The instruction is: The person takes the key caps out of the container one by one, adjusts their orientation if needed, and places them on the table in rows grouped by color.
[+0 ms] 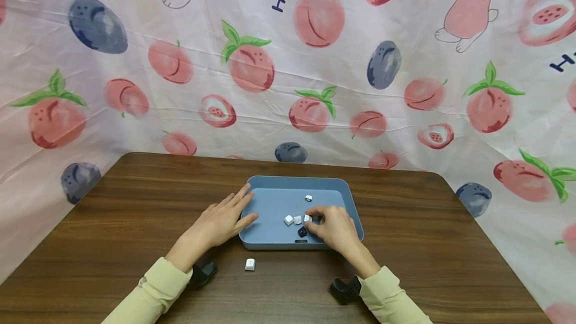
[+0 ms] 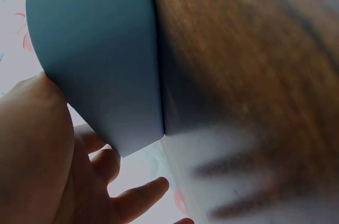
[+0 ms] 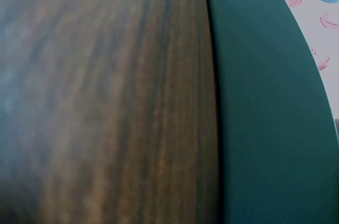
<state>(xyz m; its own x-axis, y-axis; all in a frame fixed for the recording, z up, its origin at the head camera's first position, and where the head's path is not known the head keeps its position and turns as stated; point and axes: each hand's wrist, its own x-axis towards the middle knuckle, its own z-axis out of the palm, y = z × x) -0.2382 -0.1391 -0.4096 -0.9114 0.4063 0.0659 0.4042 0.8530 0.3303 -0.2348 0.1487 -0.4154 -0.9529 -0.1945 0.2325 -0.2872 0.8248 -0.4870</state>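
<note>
A blue tray (image 1: pixel 270 236) holds several small keycaps. In the head view my right hand (image 1: pixel 336 228) reaches over the tray's right front, thumb and index finger pinching a white keycap (image 1: pixel 308 218). Just left of it lie two more white keycaps, one nearer (image 1: pixel 297 220) and one farther off (image 1: pixel 289 220). A black keycap (image 1: pixel 302 231) sits below the thumb. My left hand (image 1: pixel 221 220), fingers spread, rests at the tray's left rim; the left wrist view shows its thumb against the tray's outer wall (image 2: pixel 106 65). The right wrist view shows no fingers.
Another white keycap (image 1: pixel 308 198) lies toward the tray's back, and a dark piece (image 1: pixel 301 241) by its front wall. Outside, one white keycap (image 1: pixel 250 264) lies on the brown wooden table (image 1: pixel 288 289). A fruit-print cloth (image 1: pixel 270 114) hangs behind.
</note>
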